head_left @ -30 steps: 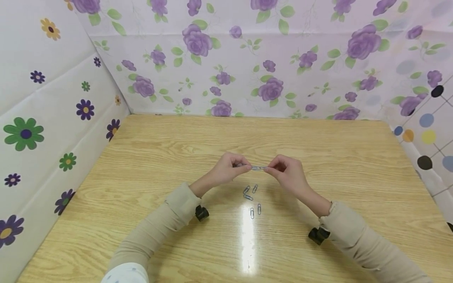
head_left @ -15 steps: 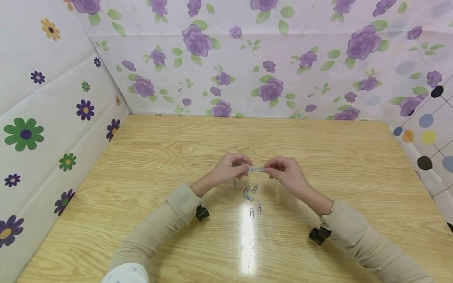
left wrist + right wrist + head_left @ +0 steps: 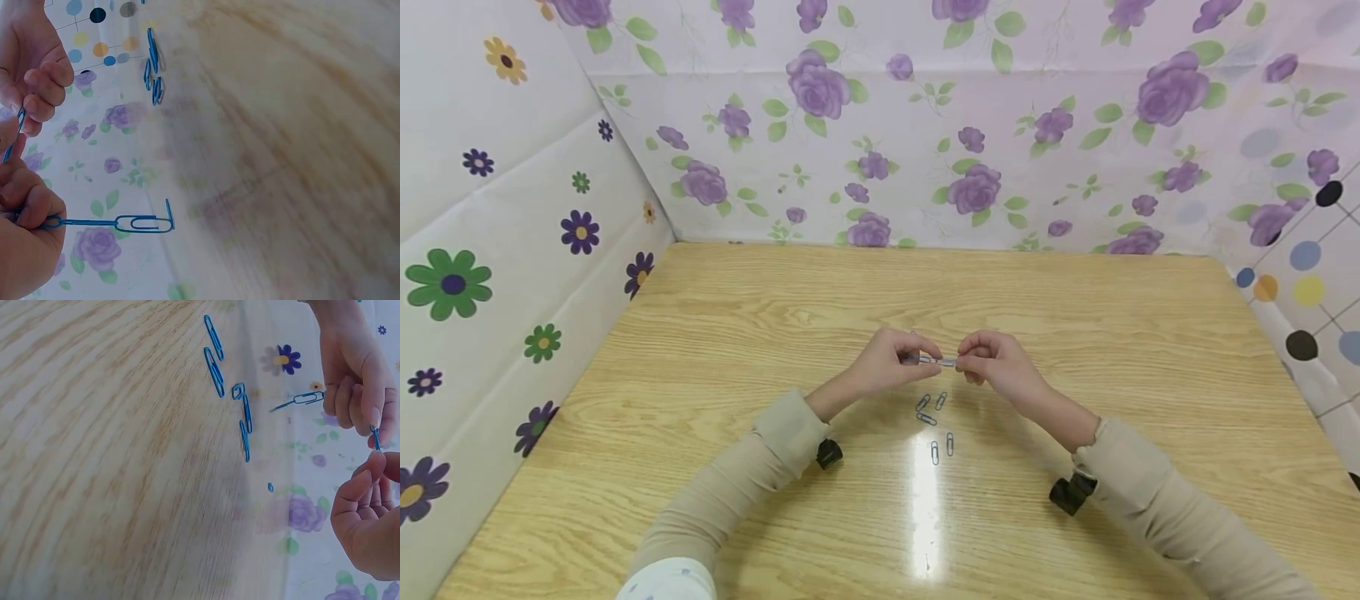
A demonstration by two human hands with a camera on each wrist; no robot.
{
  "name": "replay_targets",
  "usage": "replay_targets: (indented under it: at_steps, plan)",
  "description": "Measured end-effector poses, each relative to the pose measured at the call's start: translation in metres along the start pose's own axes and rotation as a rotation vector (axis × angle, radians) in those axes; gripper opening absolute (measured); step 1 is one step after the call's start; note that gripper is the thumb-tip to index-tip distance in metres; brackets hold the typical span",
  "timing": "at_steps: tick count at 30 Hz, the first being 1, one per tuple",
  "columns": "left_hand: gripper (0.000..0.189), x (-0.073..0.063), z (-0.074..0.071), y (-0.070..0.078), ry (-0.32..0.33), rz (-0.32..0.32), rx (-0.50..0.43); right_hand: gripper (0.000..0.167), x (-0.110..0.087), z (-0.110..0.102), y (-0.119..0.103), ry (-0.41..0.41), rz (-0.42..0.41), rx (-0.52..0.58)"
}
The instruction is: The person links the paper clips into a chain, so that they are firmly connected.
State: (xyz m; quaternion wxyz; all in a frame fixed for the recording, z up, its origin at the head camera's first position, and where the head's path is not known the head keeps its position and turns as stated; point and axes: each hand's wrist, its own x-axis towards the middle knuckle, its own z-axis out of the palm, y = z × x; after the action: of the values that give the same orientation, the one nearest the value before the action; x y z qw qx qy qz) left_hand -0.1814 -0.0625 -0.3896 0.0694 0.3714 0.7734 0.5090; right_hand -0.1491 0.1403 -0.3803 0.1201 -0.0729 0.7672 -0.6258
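In the head view my left hand (image 3: 891,362) and right hand (image 3: 1003,367) meet over the table, fingertips almost together. A short stretch of blue paper clip (image 3: 947,362) bridges them. My left hand grips a chain of linked paper clips (image 3: 145,224); its free end sticks out past the curled fingers in the left wrist view, the last clip's end bent away from the line. The rest is hidden in the palm. Thumb and fingertips of the right hand pinch the paper clip (image 3: 375,439) at the other end of the bridge.
Several loose blue paper clips (image 3: 927,418) lie on the wooden table (image 3: 737,333), just nearer the body than the hands. Flowered cloth (image 3: 865,125) stands behind the table's far edge, and more patterned cloth lines both sides.
Both hands have lowered slightly and come a little closer together, the left fingertips shifting right. The short stretch of clip between them looks shorter. The loose paper clips have stayed put.
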Motion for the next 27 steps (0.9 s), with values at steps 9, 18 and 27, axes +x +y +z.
replay_targets:
  at_steps: [9,18,27]
  plan:
    - [0.01,-0.002,-0.001,0.001,0.071,-0.073,0.059,0.017,0.003,-0.002,0.002,-0.03,0.009,-0.007]
    - [0.011,-0.007,-0.01,-0.002,0.138,-0.154,0.001,0.018,0.01,-0.004,0.023,-0.116,-0.028,-0.278]
    - [0.013,-0.009,-0.018,-0.006,0.158,-0.192,-0.039,0.017,0.014,0.003,0.035,-0.202,-0.073,-0.474]
